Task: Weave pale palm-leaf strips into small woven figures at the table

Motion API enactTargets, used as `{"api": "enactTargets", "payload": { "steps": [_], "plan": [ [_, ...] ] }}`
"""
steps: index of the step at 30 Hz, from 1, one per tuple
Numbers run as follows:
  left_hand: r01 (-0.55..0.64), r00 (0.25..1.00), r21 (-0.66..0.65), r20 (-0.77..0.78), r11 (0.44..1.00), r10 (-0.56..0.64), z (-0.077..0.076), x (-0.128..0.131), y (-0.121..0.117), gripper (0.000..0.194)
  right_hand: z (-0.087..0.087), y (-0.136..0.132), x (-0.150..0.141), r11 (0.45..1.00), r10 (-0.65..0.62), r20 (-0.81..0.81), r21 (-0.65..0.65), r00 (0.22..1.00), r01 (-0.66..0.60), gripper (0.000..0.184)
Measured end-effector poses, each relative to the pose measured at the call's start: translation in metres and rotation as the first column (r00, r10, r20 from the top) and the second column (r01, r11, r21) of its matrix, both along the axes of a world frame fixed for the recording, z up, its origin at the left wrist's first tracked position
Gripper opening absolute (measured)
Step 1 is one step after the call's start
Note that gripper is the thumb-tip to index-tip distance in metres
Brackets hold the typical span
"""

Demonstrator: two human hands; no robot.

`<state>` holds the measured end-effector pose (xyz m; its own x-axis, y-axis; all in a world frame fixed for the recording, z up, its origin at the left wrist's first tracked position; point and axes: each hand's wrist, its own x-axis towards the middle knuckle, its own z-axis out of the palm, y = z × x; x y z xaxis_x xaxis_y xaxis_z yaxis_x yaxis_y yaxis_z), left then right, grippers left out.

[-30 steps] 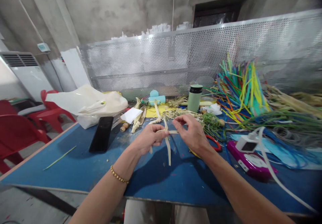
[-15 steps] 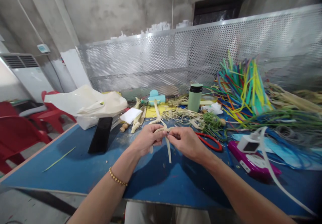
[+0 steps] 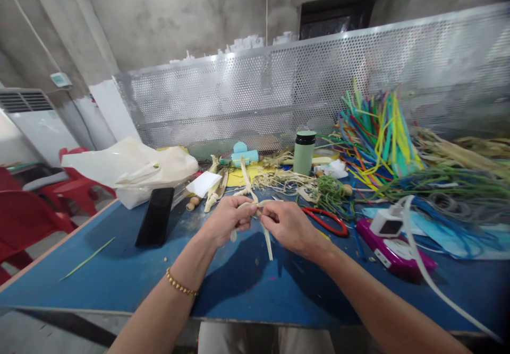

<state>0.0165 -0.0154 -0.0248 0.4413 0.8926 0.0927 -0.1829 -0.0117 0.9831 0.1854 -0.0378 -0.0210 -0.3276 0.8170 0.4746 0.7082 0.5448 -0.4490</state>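
Note:
Both hands meet above the middle of the blue table (image 3: 119, 274). My left hand (image 3: 225, 221) is closed around pale straw strips (image 3: 266, 237), pinching them at its fingertips. My right hand (image 3: 287, 226) pinches the same strips from the right side, fingers curled. One strip hangs down between the hands toward the tabletop, and another short end sticks out under the left hand. A gold bead bracelet (image 3: 180, 286) sits on my left wrist.
A black phone (image 3: 154, 217) lies left of the hands, beside a white plastic bag (image 3: 131, 165). Red-handled scissors (image 3: 329, 221), a green flask (image 3: 304, 152), a purple device (image 3: 392, 245) and a bundle of coloured strips (image 3: 378, 136) lie to the right. A perforated metal screen (image 3: 258, 99) backs the table.
My right hand has come in from the right and closed on the strips next to my left hand. The hanging strip has shifted slightly.

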Motion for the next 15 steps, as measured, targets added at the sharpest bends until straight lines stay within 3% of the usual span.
{"api": "enactTargets", "payload": {
  "steps": [6, 10, 15],
  "plan": [
    [-0.007, 1.0, -0.027, 0.009, 1.0, 0.008, 0.005, -0.002, -0.001, 0.034, -0.001, -0.001, 0.0, 1.0, -0.004, 0.042, -0.009, 0.999, 0.004, 0.023],
    [-0.036, 0.999, -0.007, 0.01, 0.999, 0.036, 0.005, -0.001, -0.002, 0.033, 0.003, -0.002, 0.004, 0.997, 0.07, -0.001, -0.02, 0.998, -0.07, 0.032],
    [0.004, 0.999, 0.023, -0.043, 1.0, -0.003, -0.001, 0.001, -0.002, 0.03, 0.011, 0.006, 0.016, 0.986, -0.114, -0.233, 0.093, 0.966, 0.139, 0.038]
  ]
}}
